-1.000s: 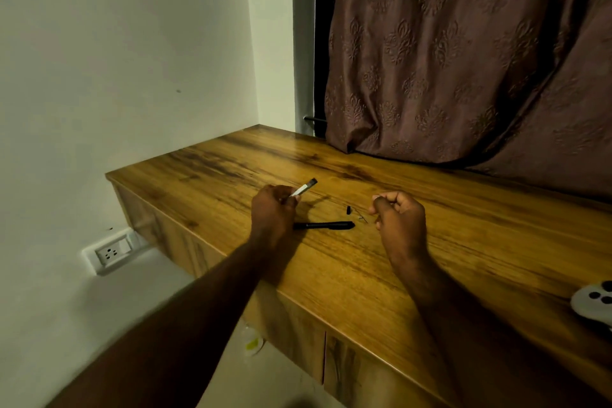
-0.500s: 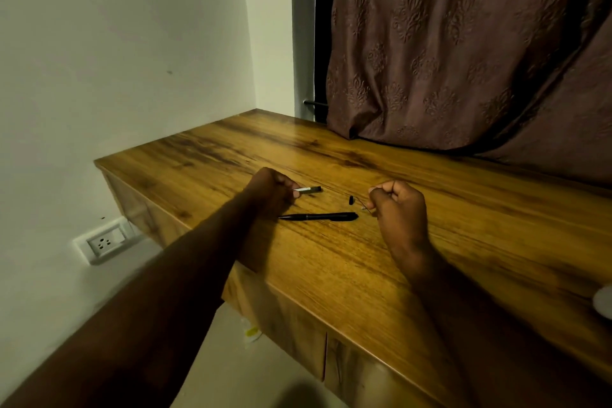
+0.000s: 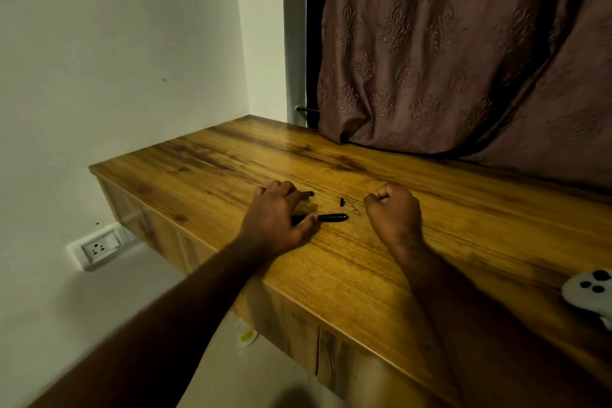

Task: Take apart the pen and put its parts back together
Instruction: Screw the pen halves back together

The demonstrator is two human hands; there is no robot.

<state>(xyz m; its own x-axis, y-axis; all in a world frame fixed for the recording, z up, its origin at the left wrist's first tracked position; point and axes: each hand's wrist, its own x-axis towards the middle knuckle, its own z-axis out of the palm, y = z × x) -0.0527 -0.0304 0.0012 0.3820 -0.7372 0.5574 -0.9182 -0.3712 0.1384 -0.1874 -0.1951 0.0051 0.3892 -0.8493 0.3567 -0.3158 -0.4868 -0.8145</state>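
The pen lies in parts on the wooden table [image 3: 364,275]. The black pen barrel [image 3: 331,218] rests between my hands. My left hand [image 3: 276,219] lies low over the table; its thumb touches the barrel's left end, and its fingertips rest over a short silver-and-black piece [image 3: 308,193] whose end sticks out. A tiny black part [image 3: 341,201] and a thin wire-like spring [image 3: 355,208] lie just left of my right hand [image 3: 392,210]. That hand is a closed fist on the table, and nothing shows in it.
A white game controller [image 3: 592,291] sits at the table's right edge. A brown patterned curtain [image 3: 463,60] hangs behind the table and touches its back. The table's left end stops short of the wall with a socket [image 3: 97,247].
My left hand has lowered the short silver piece from the air to the table and dropped flat, its thumb reaching the barrel. The right fist has stayed in place.
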